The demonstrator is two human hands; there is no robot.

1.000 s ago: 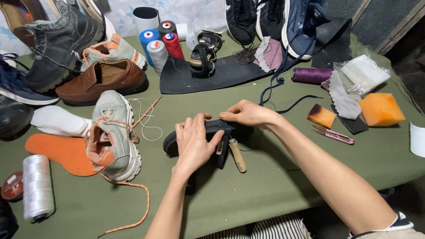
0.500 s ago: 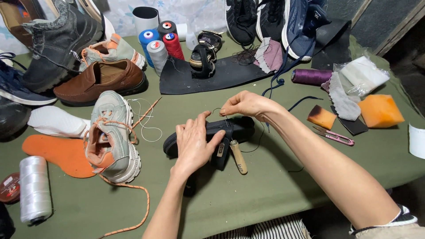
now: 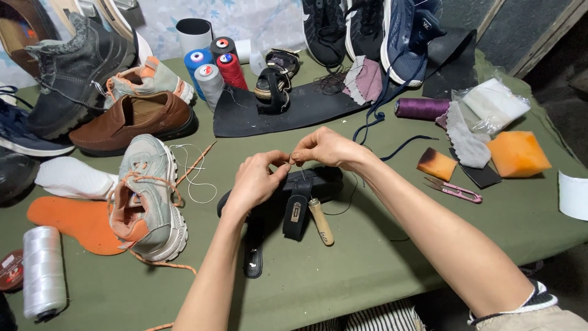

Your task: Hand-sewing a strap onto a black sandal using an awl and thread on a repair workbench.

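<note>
**Two hands pinch thread over a black sandal on a cluttered green bench**

An olive-green cloth covers the table (image 3: 380, 270); a pale patterned sheet hangs behind it at 12 o'clock, and dark boards close the room at 2 o'clock; the far edge is crowded with footwear: a grey boot (image 3: 73, 67) at 10 o'clock, a brown loafer (image 3: 131, 122) just below it, dark trainers (image 3: 367, 30) at 12 to 1 o'clock.

At the centre lies the black sandal (image 3: 300, 190); its long axis runs from 8 o'clock to 2 o'clock, almost level, the sole's far end pointing toward 2 o'clock; its straps hang toward 6 o'clock, one with a small metal buckle; a wooden-handled awl (image 3: 320, 220) lies against it, handle toward 5 o'clock.

The left hand (image 3: 257, 181) rests on the sandal, thumb and forefinger pinched together; the right hand (image 3: 327, 147) hovers just above it, fingertips likewise pinched; the two pinches nearly meet, holding a thin dark thread (image 3: 349, 202) that loops off toward 4 o'clock; whether a needle sits between the fingers cannot be told.

At 9 o'clock a grey-and-orange trainer (image 3: 150, 196) lies beside an orange insole (image 3: 73, 224); a white spool (image 3: 43, 270) sits at 8 o'clock; coloured thread cones (image 3: 214, 67) stand at 11 o'clock; pink snips (image 3: 453, 190) and orange sponges (image 3: 517, 153) lie at 3 o'clock.
</note>
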